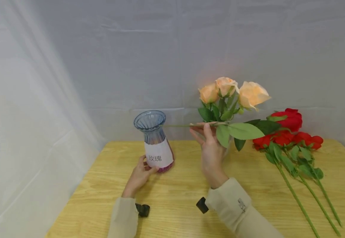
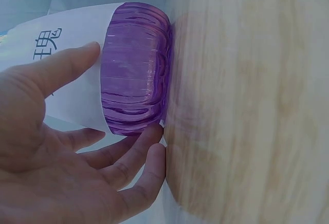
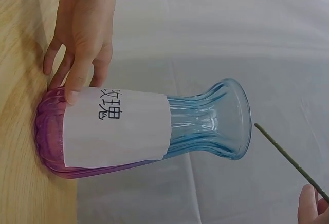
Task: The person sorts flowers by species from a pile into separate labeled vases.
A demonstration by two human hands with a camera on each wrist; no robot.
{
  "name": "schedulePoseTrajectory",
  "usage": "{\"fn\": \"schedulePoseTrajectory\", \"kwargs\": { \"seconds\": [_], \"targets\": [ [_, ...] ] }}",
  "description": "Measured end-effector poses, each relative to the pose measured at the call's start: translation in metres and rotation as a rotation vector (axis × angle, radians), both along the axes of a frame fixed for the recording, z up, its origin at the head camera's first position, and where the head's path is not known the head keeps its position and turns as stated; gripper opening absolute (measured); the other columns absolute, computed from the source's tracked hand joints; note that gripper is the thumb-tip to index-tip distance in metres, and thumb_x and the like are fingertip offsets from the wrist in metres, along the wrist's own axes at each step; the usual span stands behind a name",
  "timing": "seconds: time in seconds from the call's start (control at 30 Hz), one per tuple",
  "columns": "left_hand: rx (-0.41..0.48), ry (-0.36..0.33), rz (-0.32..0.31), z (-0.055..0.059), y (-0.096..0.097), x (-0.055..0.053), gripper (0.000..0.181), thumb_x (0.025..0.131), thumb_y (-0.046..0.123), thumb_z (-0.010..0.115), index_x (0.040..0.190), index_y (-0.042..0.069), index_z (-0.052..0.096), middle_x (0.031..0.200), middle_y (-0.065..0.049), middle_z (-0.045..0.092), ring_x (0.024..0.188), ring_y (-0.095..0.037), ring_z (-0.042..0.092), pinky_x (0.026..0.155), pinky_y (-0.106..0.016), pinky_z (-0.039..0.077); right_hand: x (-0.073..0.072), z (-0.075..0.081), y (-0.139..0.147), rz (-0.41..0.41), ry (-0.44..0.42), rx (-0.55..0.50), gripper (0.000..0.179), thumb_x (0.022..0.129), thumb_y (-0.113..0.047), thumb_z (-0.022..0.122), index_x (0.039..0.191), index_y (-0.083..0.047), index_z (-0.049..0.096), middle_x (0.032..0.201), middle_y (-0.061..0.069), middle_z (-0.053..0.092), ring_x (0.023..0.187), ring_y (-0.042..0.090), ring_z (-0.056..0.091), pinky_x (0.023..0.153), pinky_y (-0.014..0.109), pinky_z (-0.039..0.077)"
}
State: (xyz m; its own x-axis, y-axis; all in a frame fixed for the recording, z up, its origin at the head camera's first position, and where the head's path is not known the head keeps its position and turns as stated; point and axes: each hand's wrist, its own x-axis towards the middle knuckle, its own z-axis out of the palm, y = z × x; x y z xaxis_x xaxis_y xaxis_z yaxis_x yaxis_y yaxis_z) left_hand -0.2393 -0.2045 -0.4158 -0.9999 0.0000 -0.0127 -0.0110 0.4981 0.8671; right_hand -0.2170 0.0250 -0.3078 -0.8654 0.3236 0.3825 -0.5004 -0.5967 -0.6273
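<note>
A glass vase (image 1: 157, 132), blue at the neck and purple at the base, stands on the table with a white paper label (image 3: 118, 126). Around its lower part my left hand (image 1: 139, 177) holds it, thumb against the label and fingers at the far side of the purple base (image 2: 134, 70). My right hand (image 1: 212, 155) pinches the green stem of a red rose (image 1: 289, 119), which lies nearly level with its bloom to the right. The stem's cut end (image 3: 259, 127) is just outside the vase's mouth, apart from the rim in the right wrist view.
Peach roses (image 1: 252, 94) stand upright behind my right hand; their container is mostly hidden by it. Several red roses (image 1: 284, 138) lie at the right of the wooden table (image 1: 172, 211), stems toward me. A pale cloth backdrop (image 1: 160, 59) hangs behind.
</note>
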Motion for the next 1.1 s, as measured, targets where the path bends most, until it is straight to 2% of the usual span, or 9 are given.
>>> {"fn": "schedulePoseTrajectory", "kwargs": {
  "seconds": [0.23, 0.33, 0.57, 0.63, 0.73, 0.87, 0.93, 1.03, 1.1],
  "targets": [
    [0.000, 0.004, -0.012, -0.002, -0.001, 0.000, 0.076, 0.097, 0.015, 0.069, 0.151, -0.012, 0.024, 0.135, -0.037, 0.051, 0.122, -0.047, 0.054, 0.099, -0.055, 0.046, -0.009, 0.004, -0.009, -0.034, -0.006, 0.051, 0.015, 0.109, -0.004, 0.043, 0.108, -0.003, 0.058, 0.102, 0.009, 0.063, 0.096, 0.022, 0.069, 0.095, 0.044, 0.053],
    [0.000, -0.001, -0.012, -0.001, -0.001, 0.001, 0.076, 0.097, 0.016, 0.069, 0.151, -0.013, 0.024, 0.135, -0.037, 0.051, 0.122, -0.047, 0.054, 0.099, -0.055, 0.046, -0.013, 0.005, -0.012, -0.020, -0.034, 0.079, 0.016, 0.109, -0.004, 0.042, 0.108, -0.002, 0.057, 0.103, 0.008, 0.062, 0.097, 0.021, 0.068, 0.096, 0.044, 0.053],
    [0.002, -0.004, -0.003, 0.000, -0.001, 0.001, 0.077, 0.096, 0.016, 0.069, 0.151, -0.012, 0.024, 0.135, -0.037, 0.051, 0.122, -0.047, 0.054, 0.099, -0.055, 0.045, -0.028, 0.014, -0.018, 0.011, -0.026, 0.128, 0.014, 0.108, -0.002, 0.043, 0.107, -0.004, 0.056, 0.101, 0.006, 0.064, 0.099, 0.025, 0.067, 0.098, 0.047, 0.051],
    [0.006, -0.003, -0.004, -0.001, -0.001, 0.000, 0.077, 0.096, 0.016, 0.069, 0.151, -0.012, 0.024, 0.135, -0.037, 0.051, 0.121, -0.047, 0.054, 0.099, -0.055, 0.046, -0.032, 0.017, -0.020, 0.026, -0.074, 0.161, 0.011, 0.109, -0.005, 0.044, 0.112, -0.006, 0.054, 0.103, 0.006, 0.063, 0.099, 0.023, 0.067, 0.097, 0.044, 0.052],
    [0.020, -0.007, -0.003, -0.002, -0.001, -0.001, 0.076, 0.096, 0.015, 0.069, 0.152, -0.011, 0.024, 0.135, -0.037, 0.051, 0.122, -0.047, 0.054, 0.099, -0.055, 0.046, -0.037, 0.021, -0.024, 0.041, -0.150, 0.212, 0.010, 0.108, -0.008, 0.047, 0.117, -0.005, 0.052, 0.108, 0.014, 0.062, 0.101, 0.026, 0.068, 0.094, 0.040, 0.054],
    [0.035, -0.006, -0.007, -0.002, -0.001, -0.002, 0.076, 0.095, 0.013, 0.070, 0.151, -0.011, 0.025, 0.135, -0.037, 0.050, 0.122, -0.047, 0.054, 0.098, -0.055, 0.046, -0.045, 0.027, -0.027, 0.053, -0.268, 0.346, 0.015, 0.108, -0.015, 0.050, 0.121, -0.006, 0.053, 0.117, 0.022, 0.063, 0.105, 0.029, 0.069, 0.096, 0.036, 0.052],
    [0.034, -0.002, -0.010, -0.001, -0.001, -0.002, 0.076, 0.095, 0.013, 0.070, 0.151, -0.011, 0.025, 0.135, -0.037, 0.050, 0.121, -0.048, 0.054, 0.098, -0.055, 0.046, -0.050, 0.031, -0.029, 0.056, -0.303, 0.399, 0.017, 0.108, -0.016, 0.052, 0.120, -0.005, 0.054, 0.115, 0.021, 0.065, 0.105, 0.031, 0.069, 0.097, 0.037, 0.052],
    [0.027, -0.002, -0.010, 0.000, -0.001, -0.001, 0.077, 0.095, 0.013, 0.070, 0.151, -0.012, 0.024, 0.135, -0.038, 0.050, 0.122, -0.049, 0.054, 0.099, -0.056, 0.046, -0.058, 0.036, -0.033, 0.060, -0.350, 0.470, 0.017, 0.107, -0.015, 0.054, 0.117, -0.002, 0.057, 0.101, 0.015, 0.068, 0.099, 0.030, 0.070, 0.095, 0.039, 0.053],
    [0.021, -0.005, -0.007, -0.001, -0.001, -0.001, 0.077, 0.095, 0.013, 0.070, 0.151, -0.012, 0.024, 0.135, -0.038, 0.050, 0.122, -0.049, 0.054, 0.099, -0.056, 0.046, -0.063, 0.040, -0.036, 0.055, -0.348, 0.526, 0.016, 0.106, -0.012, 0.053, 0.115, 0.001, 0.057, 0.092, 0.012, 0.066, 0.093, 0.031, 0.069, 0.090, 0.041, 0.056]
  ]
}}
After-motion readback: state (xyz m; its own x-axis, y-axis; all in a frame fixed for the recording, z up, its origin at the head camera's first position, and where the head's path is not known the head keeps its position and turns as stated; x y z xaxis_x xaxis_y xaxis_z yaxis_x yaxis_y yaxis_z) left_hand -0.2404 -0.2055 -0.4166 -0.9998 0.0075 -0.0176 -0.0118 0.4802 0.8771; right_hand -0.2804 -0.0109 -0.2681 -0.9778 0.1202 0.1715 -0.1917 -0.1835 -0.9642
